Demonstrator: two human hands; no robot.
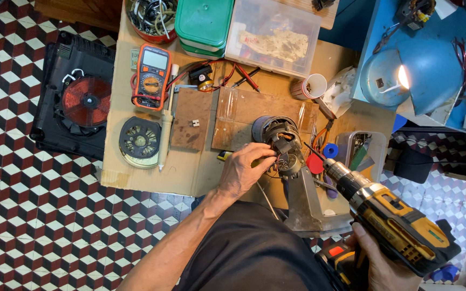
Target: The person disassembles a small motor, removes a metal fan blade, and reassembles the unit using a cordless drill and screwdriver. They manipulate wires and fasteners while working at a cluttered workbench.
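Left hand (242, 170) curled, fingertips pinching a yellow-handled tool at the wires of a dark motor (279, 141), which sits near the centre of the cardboard-covered counter (136, 172). Right hand (376, 264) wrapped shut round the grip of a yellow-and-black cordless drill (389, 215), bit aimed toward the motor. Far edge of the counter: stacked green lidded boxes (203, 24), beside them a clear plastic box (274, 35). Orange multimeter (151, 75) to the left.
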